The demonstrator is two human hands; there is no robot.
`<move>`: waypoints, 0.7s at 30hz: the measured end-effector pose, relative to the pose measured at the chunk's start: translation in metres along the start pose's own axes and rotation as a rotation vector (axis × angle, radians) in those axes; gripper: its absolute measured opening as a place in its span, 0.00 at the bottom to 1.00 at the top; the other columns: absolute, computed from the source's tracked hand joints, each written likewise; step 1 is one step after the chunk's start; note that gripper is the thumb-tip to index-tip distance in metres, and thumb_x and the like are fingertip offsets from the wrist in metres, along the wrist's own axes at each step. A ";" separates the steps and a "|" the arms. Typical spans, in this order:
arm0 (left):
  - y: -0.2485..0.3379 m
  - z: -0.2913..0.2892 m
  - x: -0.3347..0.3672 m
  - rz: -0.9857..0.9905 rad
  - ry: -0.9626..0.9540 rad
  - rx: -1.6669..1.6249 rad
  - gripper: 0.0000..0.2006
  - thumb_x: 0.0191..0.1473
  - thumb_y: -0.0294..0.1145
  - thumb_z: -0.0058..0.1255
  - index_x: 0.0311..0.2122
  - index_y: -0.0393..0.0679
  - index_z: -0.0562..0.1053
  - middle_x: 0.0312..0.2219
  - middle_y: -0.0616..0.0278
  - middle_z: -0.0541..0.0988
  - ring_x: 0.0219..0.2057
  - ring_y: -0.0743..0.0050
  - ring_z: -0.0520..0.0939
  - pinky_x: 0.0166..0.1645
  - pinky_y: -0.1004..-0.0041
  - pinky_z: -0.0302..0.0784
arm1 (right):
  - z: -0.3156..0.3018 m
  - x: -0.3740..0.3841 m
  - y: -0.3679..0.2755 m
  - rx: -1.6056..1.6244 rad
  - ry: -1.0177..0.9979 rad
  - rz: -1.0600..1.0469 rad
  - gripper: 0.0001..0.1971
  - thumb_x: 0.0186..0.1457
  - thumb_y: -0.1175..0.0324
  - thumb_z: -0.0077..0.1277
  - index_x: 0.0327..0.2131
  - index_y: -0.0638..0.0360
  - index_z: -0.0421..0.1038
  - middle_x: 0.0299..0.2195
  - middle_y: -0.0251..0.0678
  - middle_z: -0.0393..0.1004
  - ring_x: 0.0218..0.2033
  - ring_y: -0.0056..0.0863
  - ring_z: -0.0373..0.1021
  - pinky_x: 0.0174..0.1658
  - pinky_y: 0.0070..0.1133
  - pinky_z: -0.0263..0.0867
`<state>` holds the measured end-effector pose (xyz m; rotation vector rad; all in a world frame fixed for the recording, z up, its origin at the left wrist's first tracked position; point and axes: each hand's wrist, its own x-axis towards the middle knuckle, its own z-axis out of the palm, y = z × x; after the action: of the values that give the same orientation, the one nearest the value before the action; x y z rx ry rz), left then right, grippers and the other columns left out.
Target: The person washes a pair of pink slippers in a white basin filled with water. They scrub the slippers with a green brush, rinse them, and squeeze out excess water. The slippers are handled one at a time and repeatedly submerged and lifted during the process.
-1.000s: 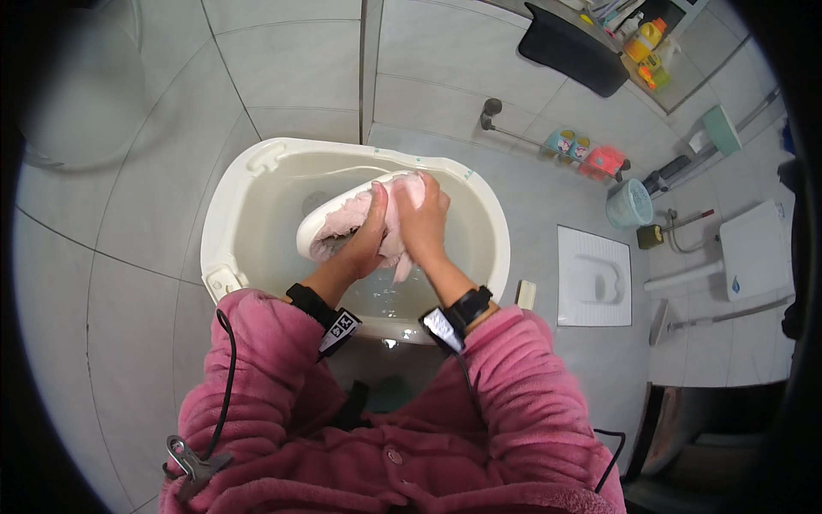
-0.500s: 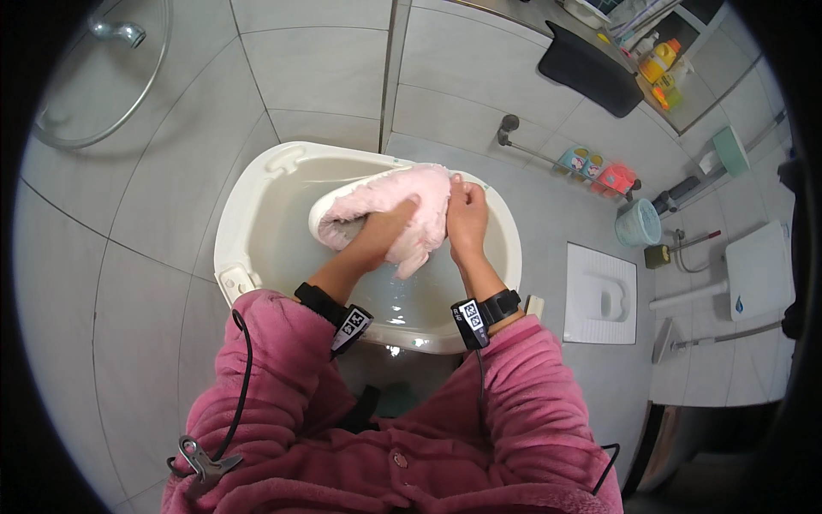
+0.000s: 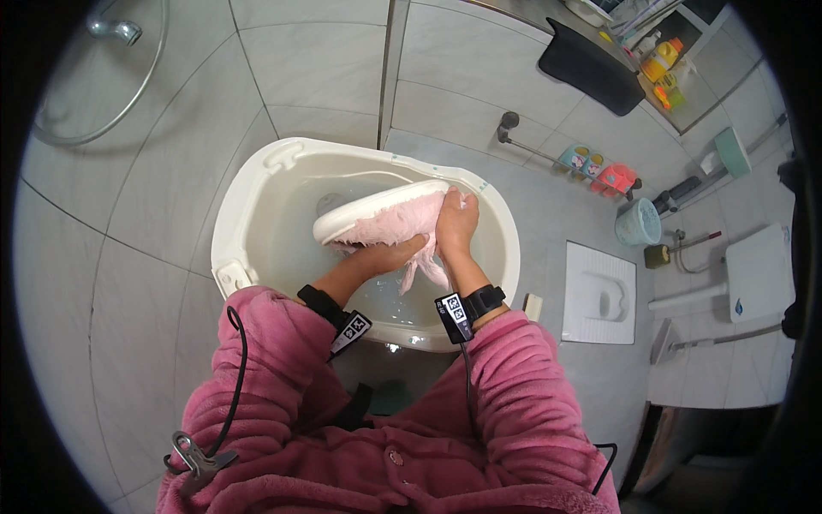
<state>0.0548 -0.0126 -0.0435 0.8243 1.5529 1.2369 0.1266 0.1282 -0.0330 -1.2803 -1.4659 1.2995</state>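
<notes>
Tub [image 3: 231, 214] on grey bathroom floor [image 3: 541, 214], water [image 3: 291, 236] seemingly cloudy, left grip [image 3: 387, 257] and right grip [image 3: 456, 224] around pink slipper [image 3: 385, 216].

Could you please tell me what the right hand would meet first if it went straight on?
Beyond the slipper it holds, the right hand would probably meet the tub's far rim, though depth is unclear and it might pass above.
</notes>
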 end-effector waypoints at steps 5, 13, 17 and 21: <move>0.011 -0.008 0.003 -0.068 -0.022 0.056 0.22 0.65 0.46 0.47 0.55 0.41 0.73 0.49 0.58 0.78 0.49 0.69 0.77 0.56 0.68 0.70 | 0.002 -0.032 -0.019 -0.083 -0.089 -0.208 0.24 0.62 0.58 0.53 0.53 0.67 0.65 0.48 0.56 0.70 0.51 0.44 0.68 0.55 0.33 0.63; 0.010 0.000 -0.003 -0.020 0.038 0.394 0.24 0.62 0.48 0.48 0.56 0.43 0.72 0.53 0.52 0.76 0.56 0.59 0.74 0.62 0.63 0.65 | -0.007 -0.024 -0.037 0.295 -0.352 0.159 0.38 0.55 0.49 0.59 0.65 0.49 0.55 0.61 0.64 0.56 0.61 0.55 0.58 0.62 0.38 0.57; 0.002 -0.005 -0.007 0.026 0.007 0.110 0.26 0.62 0.50 0.49 0.58 0.44 0.71 0.54 0.53 0.75 0.57 0.60 0.73 0.63 0.64 0.64 | -0.008 -0.027 -0.028 -0.197 -0.272 -0.139 0.31 0.57 0.50 0.57 0.60 0.48 0.60 0.54 0.62 0.66 0.54 0.54 0.67 0.58 0.35 0.62; 0.004 -0.012 -0.001 0.071 -0.032 0.234 0.27 0.60 0.51 0.52 0.59 0.45 0.69 0.56 0.55 0.73 0.58 0.62 0.71 0.63 0.63 0.64 | 0.013 -0.069 -0.017 -0.388 -0.019 -0.704 0.22 0.61 0.55 0.53 0.52 0.59 0.66 0.44 0.52 0.76 0.42 0.45 0.73 0.50 0.33 0.67</move>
<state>0.0438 -0.0164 -0.0392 1.0519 1.6759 1.0991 0.1241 0.0581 -0.0144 -0.8343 -2.0009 0.5797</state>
